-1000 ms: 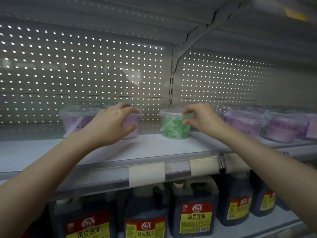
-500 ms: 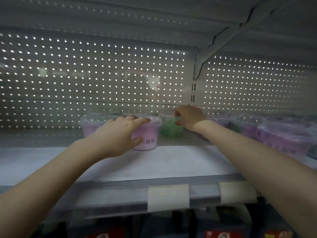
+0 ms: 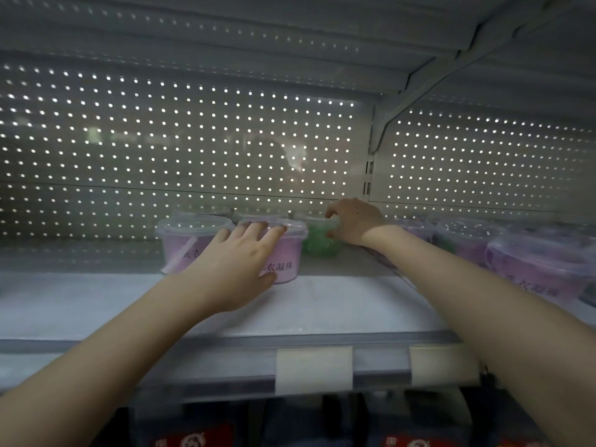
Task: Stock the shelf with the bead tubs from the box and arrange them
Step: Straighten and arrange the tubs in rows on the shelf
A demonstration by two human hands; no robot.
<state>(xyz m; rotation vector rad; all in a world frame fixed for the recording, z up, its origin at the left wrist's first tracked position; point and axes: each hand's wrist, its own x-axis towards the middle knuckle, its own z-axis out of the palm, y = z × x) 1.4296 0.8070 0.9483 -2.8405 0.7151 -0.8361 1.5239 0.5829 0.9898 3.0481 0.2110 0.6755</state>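
The purple tub [image 3: 288,254] stands upright on the shelf [image 3: 322,306], lid up, axis vertical, its label facing forward. The left hand [image 3: 238,266] lays straight fingers across the lid, thumb against the wall. Behind and to the right, the right hand [image 3: 354,221] curls round the upright green tub [image 3: 317,245] near the back panel.

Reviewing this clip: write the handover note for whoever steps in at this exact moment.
Left hand: open, straight fingers pressing the front purple tub.
Right hand: grips the green tub, deeper on the shelf.
Done: several tubs stand there, another purple tub at left, more purple tubs at right.
Left: line these two up; the box is out of view, so remaining stock is unknown.
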